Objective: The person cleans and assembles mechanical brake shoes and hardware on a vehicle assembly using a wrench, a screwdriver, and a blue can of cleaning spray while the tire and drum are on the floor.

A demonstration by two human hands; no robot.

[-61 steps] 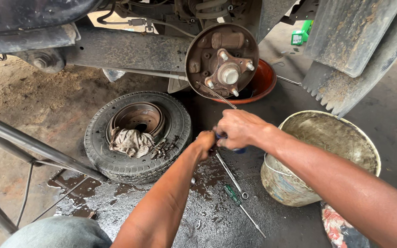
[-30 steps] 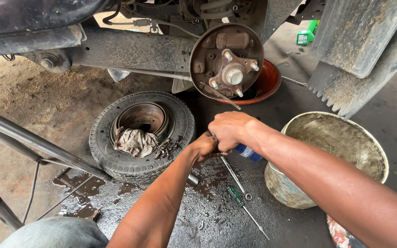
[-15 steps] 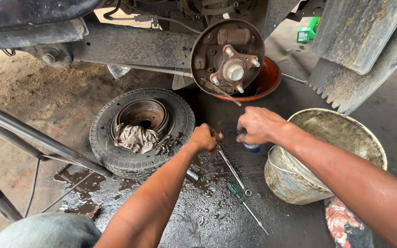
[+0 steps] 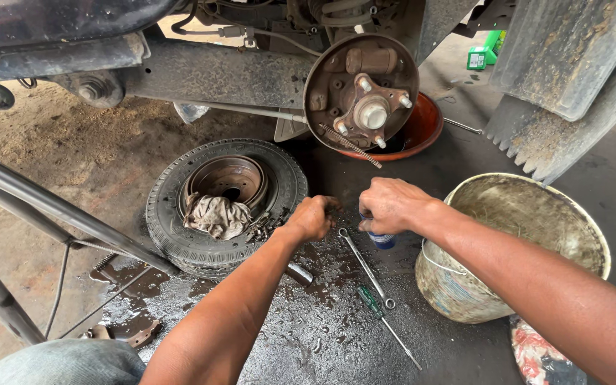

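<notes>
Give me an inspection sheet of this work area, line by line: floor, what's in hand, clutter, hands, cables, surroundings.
Surface: concrete floor, wet and oil-stained near the hands.
Things in hand: small blue-bottomed container under the right hand; what the left fist grips cannot be told.
Clutter: wrench and green-handled screwdriver on the floor; tyre lying flat with a brake drum and rag on it; dirty bucket.
Hands: left hand closed in a fist; right hand closed on the container.
Cables: hoses under the vehicle.
Surroundings: bare wheel hub, orange basin behind it, mud flap.
</notes>
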